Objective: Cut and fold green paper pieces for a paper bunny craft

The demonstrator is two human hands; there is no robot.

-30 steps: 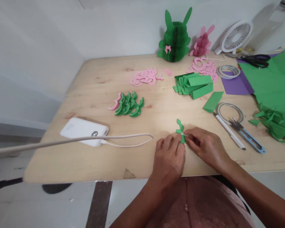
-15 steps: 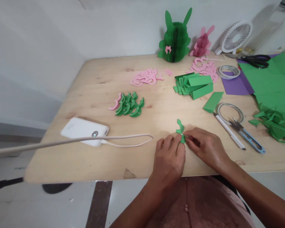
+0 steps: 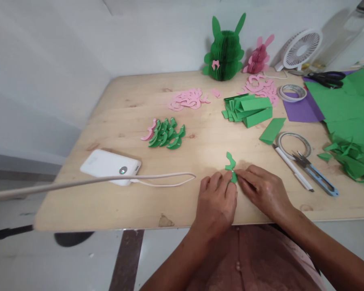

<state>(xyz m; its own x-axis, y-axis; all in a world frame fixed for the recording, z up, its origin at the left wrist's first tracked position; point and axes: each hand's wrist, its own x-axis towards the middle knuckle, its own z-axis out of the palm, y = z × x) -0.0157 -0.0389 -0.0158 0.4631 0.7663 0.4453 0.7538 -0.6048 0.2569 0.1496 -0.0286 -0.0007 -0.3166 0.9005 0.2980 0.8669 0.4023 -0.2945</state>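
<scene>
A small wavy green paper cutout [image 3: 230, 162] lies on the table near its front edge, with a pale spot at its middle. My left hand [image 3: 216, 198] presses on its left side, fingers bent and together. From the right, my right hand [image 3: 262, 188] pinches at the cutout's edge with thumb and forefinger; the lower part is partly covered by fingers. Farther left sits a bunch of similar green cutouts [image 3: 166, 134] with pale strips on them, and a pink cutout [image 3: 149, 130] at their left end.
A white power bank [image 3: 109, 163] with a cable lies left. Pink paper pieces [image 3: 186, 99], folded green strips [image 3: 248, 108], tape rolls [image 3: 295, 145], a pen [image 3: 293, 167] and blue thread snips [image 3: 317, 173] lie around. Paper rabbits [image 3: 225, 52] and a fan [image 3: 301, 48] stand behind.
Both hands stay almost in place at the green cutout. The right fingers have shifted very slightly. The whole view has moved a little.
</scene>
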